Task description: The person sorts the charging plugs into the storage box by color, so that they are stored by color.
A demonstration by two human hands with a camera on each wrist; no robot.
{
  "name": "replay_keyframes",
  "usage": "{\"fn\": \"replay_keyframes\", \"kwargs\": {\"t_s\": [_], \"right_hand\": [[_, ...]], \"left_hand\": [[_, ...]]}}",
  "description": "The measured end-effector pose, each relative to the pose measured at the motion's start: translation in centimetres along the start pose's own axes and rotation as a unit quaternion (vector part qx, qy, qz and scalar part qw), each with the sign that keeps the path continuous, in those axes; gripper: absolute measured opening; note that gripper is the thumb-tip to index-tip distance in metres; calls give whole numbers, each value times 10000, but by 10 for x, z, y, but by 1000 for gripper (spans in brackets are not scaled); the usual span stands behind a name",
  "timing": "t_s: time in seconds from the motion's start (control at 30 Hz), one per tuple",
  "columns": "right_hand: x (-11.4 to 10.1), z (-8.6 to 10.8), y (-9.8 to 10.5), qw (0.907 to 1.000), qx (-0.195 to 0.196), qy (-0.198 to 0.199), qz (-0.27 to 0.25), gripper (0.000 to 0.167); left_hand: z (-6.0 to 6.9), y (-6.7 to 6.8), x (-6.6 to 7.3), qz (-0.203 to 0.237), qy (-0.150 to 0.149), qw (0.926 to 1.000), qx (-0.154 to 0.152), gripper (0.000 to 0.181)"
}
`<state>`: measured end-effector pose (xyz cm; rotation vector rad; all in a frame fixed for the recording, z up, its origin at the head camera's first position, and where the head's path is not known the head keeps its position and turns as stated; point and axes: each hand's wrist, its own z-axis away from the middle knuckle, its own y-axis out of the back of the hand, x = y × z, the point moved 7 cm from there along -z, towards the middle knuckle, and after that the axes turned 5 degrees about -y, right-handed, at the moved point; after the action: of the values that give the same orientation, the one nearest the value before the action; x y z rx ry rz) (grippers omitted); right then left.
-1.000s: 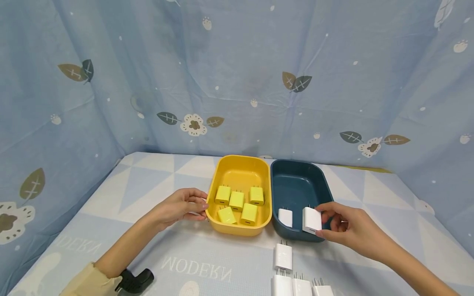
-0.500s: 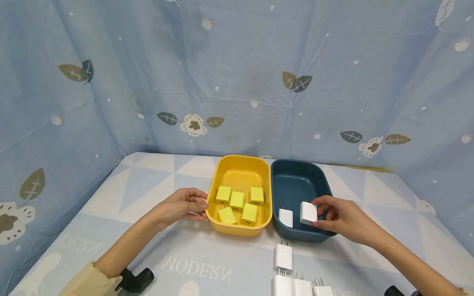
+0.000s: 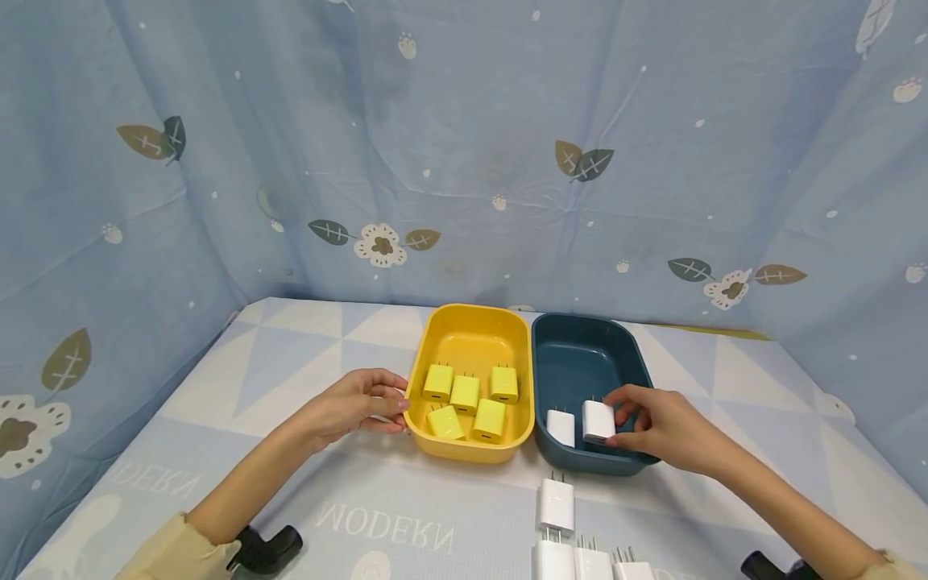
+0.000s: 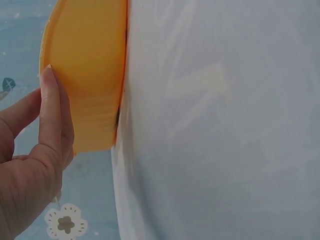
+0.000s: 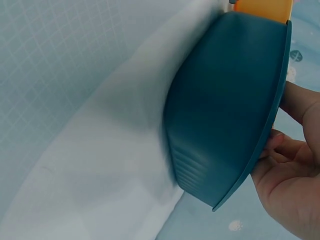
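Note:
My right hand (image 3: 670, 427) pinches a white charger (image 3: 598, 421) between thumb and fingers, inside the front part of the dark blue bin (image 3: 580, 329). A second white charger (image 3: 561, 425) lies to its left in that bin. From the right wrist view, the wall of the blue bin (image 5: 225, 100) hides the held charger and the fingertips. At the left, my left hand (image 3: 362, 409) touches the outer side of the yellow bin (image 3: 464, 456); its fairly straight fingers lie against the wall near the rim in the left wrist view. Several yellow chargers (image 3: 465, 393) sit in the yellow bin.
In front of the blue bin, one white charger (image 3: 556, 505) lies with prongs pointing away, and several more white chargers (image 3: 554, 560) are cut off by the bottom edge. The bins stand side by side on a patterned cloth (image 3: 304, 338), before a blue curtain (image 3: 464, 145).
My right hand has moved left and slightly up with the charger, lowering it further into the blue bin. The left hand and the yellow bin stay as they were.

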<state>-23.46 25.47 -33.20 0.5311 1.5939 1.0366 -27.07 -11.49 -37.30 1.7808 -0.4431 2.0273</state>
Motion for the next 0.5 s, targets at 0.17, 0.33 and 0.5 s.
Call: {"fn": "replay_keyframes", "kwargs": {"t_s": [0.17, 0.33, 0.5], "right_hand": [[0, -2, -3, 9999, -104, 51, 31, 46], [-1, -3, -6, 9998, -213, 24, 47, 47], [-3, -4, -6, 9997, -156, 124, 107, 37]], "left_hand": [[0, 0, 0, 35, -13, 10000, -23, 45], [1, 0, 0, 43, -15, 10000, -9, 45], [1, 0, 0, 42, -13, 10000, -16, 45]]}}
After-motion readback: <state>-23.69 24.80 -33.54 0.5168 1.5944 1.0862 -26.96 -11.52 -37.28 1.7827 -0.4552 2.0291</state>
